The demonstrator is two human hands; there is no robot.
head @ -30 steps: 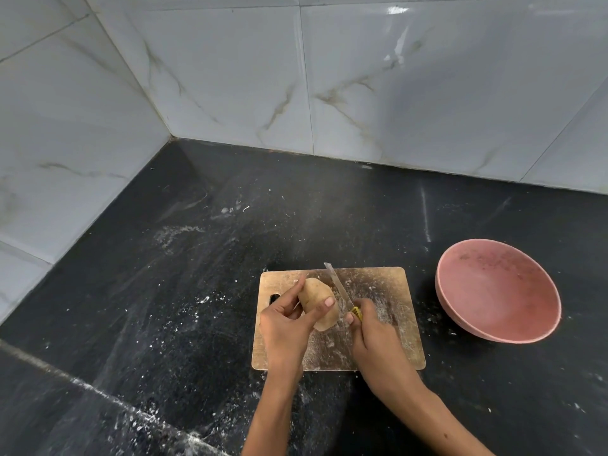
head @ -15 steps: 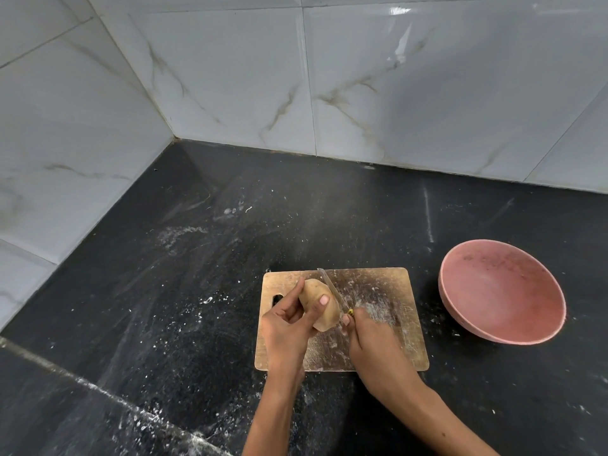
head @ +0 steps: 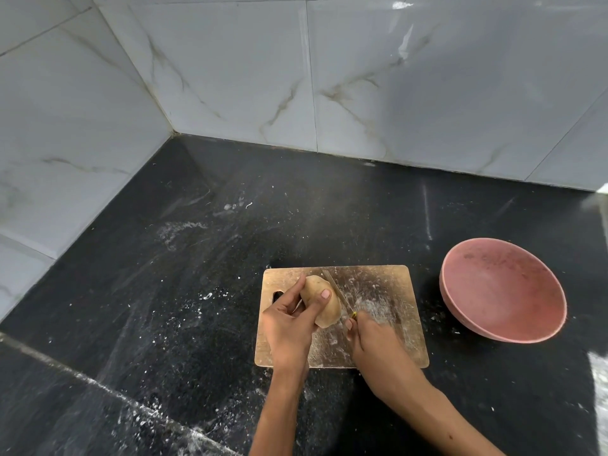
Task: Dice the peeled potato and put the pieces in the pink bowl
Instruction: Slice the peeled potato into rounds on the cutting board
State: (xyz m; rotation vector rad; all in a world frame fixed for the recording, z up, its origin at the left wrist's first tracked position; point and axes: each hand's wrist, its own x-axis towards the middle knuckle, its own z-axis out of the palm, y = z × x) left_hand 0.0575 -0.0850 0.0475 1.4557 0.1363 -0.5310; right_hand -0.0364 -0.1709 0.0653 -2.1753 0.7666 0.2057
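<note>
A: Grip first — left hand is curled round the peeled potato, thumb on the right flank, fingers over the left, pinning it to the cutting board. Right hand is closed round the handle of the knife; only a bit of yellow handle shows past the fingers.

B: Where's the blade?

A: Lying along the potato's right side, tip toward the far edge of the board. Whether it has bitten in or just rests against the surface — can't tell at this size.

B: Potato whole?

A: Looks whole to me. One pale lump, no split visible, no slices or cubes on the board. White smears and flecks on the wood, nothing I'd call a piece.

B: And the pink bowl?

A: On the black counter to the right of the board, near but apart from it. Nothing in it that I can see, just some marks on the inside.

B: So progress?

A: Very early, I'd judge. Potato is in place and held, knife lined up for what looks like a first lengthwise cut. All the dicing is left — halves, strips, cubes — then moving everything to the bowl. Thumb sits close to the blade, so that's the thing to watch.
</note>
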